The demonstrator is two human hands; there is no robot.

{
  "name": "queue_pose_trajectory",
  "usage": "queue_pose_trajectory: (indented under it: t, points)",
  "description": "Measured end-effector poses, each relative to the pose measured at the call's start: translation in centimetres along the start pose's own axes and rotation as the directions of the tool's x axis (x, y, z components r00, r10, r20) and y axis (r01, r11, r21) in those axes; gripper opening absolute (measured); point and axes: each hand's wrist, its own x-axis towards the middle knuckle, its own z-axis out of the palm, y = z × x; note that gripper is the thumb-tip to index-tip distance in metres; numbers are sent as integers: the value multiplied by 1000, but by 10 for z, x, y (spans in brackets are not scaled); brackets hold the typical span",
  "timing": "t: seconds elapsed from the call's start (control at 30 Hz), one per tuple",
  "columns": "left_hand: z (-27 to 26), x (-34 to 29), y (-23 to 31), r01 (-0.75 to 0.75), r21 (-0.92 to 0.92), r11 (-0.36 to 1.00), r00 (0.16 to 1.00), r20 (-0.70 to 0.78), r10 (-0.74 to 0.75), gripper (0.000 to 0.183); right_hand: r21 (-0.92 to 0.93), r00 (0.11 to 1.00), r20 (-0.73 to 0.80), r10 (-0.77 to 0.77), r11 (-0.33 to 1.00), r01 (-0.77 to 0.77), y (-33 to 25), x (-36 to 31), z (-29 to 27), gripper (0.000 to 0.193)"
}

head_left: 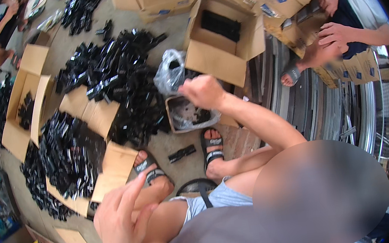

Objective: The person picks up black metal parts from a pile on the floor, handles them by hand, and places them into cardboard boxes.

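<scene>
On the floor (185,170), a broad pile of black pieces (123,81) lies beyond an open carton (118,166) heaped with more; a smaller plastic-lined box (181,124) sits rightward. The left hand (119,219), near the carton, has loosely parted, apparently empty fingers; the right hand (202,92) curls over the box's far edge, its grip unclear.

left hand (119,221): raised, fingers half-bent | right hand (203,91): fingers curled, forearm (261,121) outstretched
</scene>
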Motion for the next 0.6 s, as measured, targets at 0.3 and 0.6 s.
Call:
queue_pose_trajectory:
  t: [0.3,0.6]
  points:
    - [-20,65,24,62,75,995,975,209,-76,54,-118,186,-195,963,165,-979,336,-17,-41,46]
    - [6,150,-6,297,119,947,900,297,-319,54,25,-15,-284,959,-8,-1000,433,26,14,54]
